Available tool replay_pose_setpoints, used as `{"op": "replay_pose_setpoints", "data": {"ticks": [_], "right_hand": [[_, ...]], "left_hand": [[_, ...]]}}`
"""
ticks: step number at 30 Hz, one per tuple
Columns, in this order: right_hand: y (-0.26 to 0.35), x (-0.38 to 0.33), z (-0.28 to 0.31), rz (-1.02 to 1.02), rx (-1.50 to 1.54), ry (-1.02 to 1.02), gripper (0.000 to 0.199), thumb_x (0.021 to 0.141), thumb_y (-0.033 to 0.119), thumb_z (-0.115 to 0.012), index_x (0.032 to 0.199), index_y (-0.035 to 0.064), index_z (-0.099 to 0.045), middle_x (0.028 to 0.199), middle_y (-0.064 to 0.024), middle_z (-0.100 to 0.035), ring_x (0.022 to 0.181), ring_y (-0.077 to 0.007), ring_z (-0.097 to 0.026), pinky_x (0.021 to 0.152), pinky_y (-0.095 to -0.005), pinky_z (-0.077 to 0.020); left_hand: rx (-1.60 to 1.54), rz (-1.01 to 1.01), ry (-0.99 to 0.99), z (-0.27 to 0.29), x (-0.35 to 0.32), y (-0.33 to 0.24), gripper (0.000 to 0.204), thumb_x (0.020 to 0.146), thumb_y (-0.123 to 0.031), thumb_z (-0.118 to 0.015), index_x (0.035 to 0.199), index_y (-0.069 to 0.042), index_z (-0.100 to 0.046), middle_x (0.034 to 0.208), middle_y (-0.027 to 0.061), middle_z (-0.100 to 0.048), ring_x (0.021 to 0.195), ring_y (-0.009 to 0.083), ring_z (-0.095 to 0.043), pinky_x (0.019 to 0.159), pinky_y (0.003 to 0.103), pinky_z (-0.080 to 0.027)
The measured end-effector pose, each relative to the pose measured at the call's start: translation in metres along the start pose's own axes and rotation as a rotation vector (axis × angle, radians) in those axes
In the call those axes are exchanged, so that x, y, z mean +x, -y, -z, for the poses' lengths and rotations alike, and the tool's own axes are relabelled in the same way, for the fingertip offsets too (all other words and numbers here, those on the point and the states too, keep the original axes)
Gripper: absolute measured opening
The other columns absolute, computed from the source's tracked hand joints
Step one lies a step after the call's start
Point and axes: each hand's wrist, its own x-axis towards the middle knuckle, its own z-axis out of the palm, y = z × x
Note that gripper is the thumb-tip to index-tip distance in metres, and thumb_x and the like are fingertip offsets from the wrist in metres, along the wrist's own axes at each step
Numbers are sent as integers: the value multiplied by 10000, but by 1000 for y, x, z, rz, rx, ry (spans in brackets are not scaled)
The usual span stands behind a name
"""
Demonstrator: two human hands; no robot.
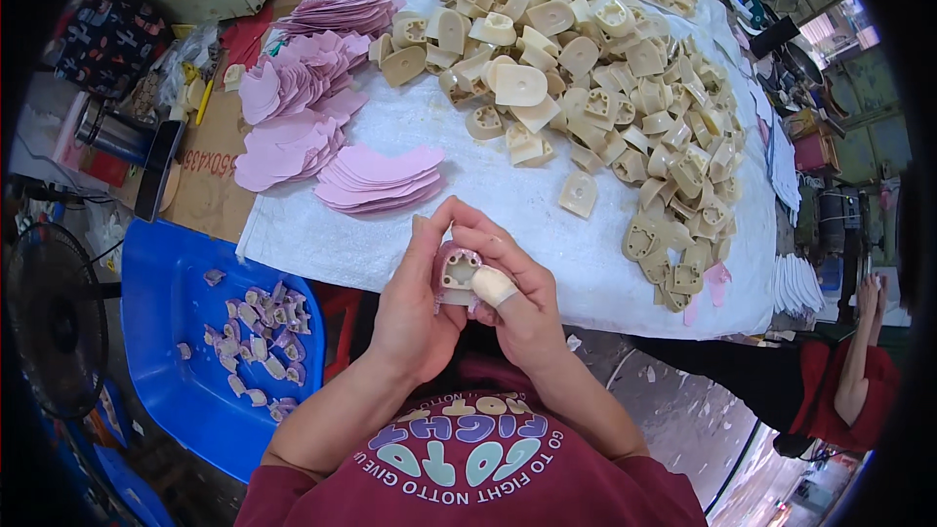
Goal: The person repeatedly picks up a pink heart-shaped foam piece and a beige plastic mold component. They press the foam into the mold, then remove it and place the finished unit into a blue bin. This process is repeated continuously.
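Just in front of my chest, a beige plastic shoe heel (457,276) with a hollow, holed face is cupped between both hands. Pink material wraps around its rim. My left hand (412,307) grips it from the left, fingers closed around the far side. My right hand (527,307) holds the other side; its thumb, in a pale finger cover (494,285), presses by the rim. Beyond my hands lies a fanned stack of pink cut pieces (379,182), with more pink stacks (298,78) behind it. A large heap of bare beige heels (595,102) spreads across the table.
White cloth (468,224) covers the table. At lower left, a blue tub (156,332) holds several pink-covered heels (256,346). A black fan (59,322) stands at far left. A phone (159,171) is by the cardboard. Another person's arm (859,351) shows at right.
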Motion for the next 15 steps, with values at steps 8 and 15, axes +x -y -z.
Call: {"op": "replay_pose_setpoints", "data": {"ticks": [8, 15], "right_hand": [[-16, 5, -3, 132, -319, -86, 324, 981, 160, -491, 1265, 28, -573, 1412, -99, -466, 871, -82, -590, 571, -188, -468], [-13, 0, 9, 161, -291, 157, 391, 963, 121, -498, 1341, 26, -488, 1416, -150, -448, 1123, -193, -539, 851, -294, -499]], "left_hand": [[492, -336, 7, 16, 12, 15, 534, 1006, -255, -448, 1477, -61, -288, 884, 22, -583, 685, 76, -550, 512, 221, -444], [403, -199, 131, 18, 3, -1, 618, 1006, -225, -468, 1525, -153, -139, 743, 32, -564, 466, 78, -454, 411, 212, -381]]}}
